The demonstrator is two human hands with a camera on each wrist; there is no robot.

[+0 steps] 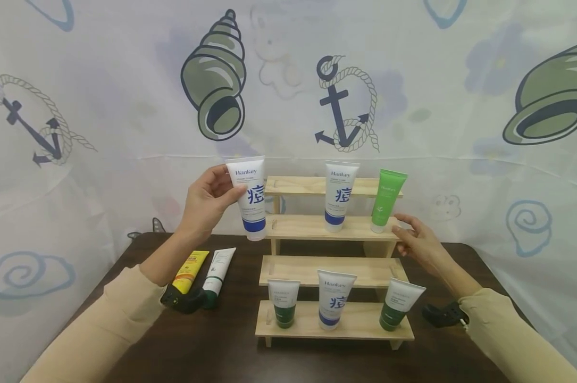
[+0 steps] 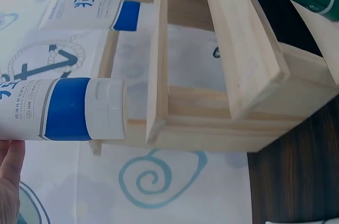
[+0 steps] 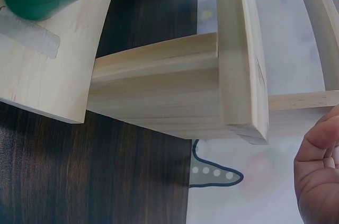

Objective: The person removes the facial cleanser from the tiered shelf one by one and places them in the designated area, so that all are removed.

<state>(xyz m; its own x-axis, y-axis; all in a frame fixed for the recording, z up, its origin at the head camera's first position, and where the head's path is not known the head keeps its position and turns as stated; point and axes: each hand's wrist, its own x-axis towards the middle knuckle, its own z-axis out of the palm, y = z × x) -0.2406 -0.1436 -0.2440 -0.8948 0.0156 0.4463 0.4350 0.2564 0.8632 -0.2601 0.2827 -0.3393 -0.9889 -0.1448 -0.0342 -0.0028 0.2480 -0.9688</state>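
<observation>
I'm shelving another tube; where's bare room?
Bare: the top shelf; the third shelf down, above the bottom shelf; and the second shelf between its left end, beside the Hankey tube the left hand holds, and the standing white-and-blue tube. Crowded: that shelf's right end, with the green tube and right hand, and the bottom shelf, whose three tubes leave only gaps.

Rack: pale wood. Blu/wht tube nr rack's upper L: blu print, blu band, wht cap. Lt-grn tube, rack's upper R: wht cap. Table under rack: dk brown, streaky. Backdrop behind rack: whitish w/ navy-anchor, olive-shell, blu-swirl print.
</observation>
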